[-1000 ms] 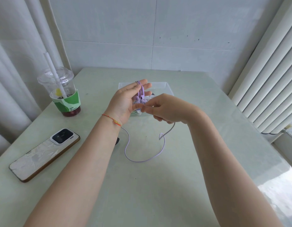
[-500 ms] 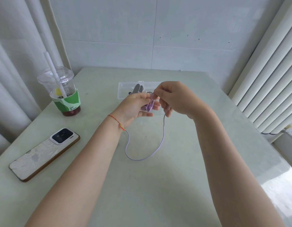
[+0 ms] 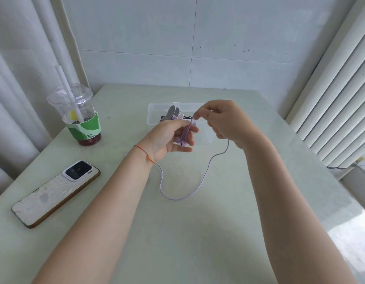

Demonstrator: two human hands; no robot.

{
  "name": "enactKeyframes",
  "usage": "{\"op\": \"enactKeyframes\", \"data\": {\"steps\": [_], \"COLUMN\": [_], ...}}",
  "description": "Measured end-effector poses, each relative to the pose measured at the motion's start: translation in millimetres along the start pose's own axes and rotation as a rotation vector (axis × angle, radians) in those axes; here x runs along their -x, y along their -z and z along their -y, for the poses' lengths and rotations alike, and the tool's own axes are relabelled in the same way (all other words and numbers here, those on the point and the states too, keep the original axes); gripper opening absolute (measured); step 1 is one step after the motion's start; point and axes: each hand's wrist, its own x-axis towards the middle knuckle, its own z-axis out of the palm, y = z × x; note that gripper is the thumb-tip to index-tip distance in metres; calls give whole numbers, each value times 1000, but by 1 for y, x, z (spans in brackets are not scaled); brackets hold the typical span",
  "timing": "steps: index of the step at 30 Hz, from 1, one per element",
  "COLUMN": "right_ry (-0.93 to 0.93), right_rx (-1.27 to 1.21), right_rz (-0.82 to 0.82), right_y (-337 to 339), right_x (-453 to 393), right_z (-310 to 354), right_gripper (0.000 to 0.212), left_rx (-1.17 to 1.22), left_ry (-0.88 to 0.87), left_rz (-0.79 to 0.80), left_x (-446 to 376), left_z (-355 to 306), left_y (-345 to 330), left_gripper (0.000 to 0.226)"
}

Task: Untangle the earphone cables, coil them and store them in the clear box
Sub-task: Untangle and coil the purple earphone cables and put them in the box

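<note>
The purple earphone cable (image 3: 183, 136) is mid-wind right now, held up just in front of the clear box (image 3: 157, 111). The left hand (image 3: 169, 136) has its fingers spread with loops of cable wrapped round them, and the earbuds sit low in that bundle. The right hand (image 3: 222, 121) pinches the cable between thumb and fingertip at the top of the bundle, also just in front of the box, with its grip closed tight on the strand. The rest of the cable hangs down from under that hand and lies in one big loose loop on the table (image 3: 198, 232), nearer the person than the box.

The box looks like it already has something dark and some purple bits inside, but the hands cover most of it so I can't tell what.

What could go wrong from here, I reckon:
- the loose loop could twist on itself as it gets pulled up and knot again
- the loops could slide off the spread fingers if the left hand relaxes, so the coil falls apart
- pulling too hard could drag on the far end, which is hidden behind the left wrist

The phone (image 3: 54, 191) and the iced drink cup (image 3: 79, 115) sit well left of the box.
</note>
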Motion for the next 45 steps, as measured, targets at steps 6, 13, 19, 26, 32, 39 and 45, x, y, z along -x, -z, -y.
{"op": "enactKeyframes", "data": {"steps": [6, 13, 19, 26, 32, 39, 45], "right_ry": [-29, -95, -70, 25, 107, 66, 102], "right_rx": [-48, 102, 324, 564, 607, 538, 496], "right_rz": [-85, 272, 338, 260, 256, -14, -116], "right_y": [-5, -16, -19, -21, -29, -13, -10], "right_x": [-5, 1, 5, 8, 12, 6, 0], "right_z": [-12, -12, -3, 7, 15, 8, 3], "right_gripper": [17, 18, 22, 25, 22, 16, 12], "left_rx": [261, 620, 371, 9, 30, -43, -156], "left_ry": [-17, -109, -123, -132, -79, -98, -57], "left_rz": [252, 103, -16, -104, -38, -87, -47], "left_x": [12, 8, 2, -1, -6, -7, -2], "left_z": [-10, -15, -11, -7, -8, -3, -2], "left_y": [-2, 3, 5, -4, -7, -3, -9], "left_gripper": [31, 33, 37, 21, 29, 39, 39]}}
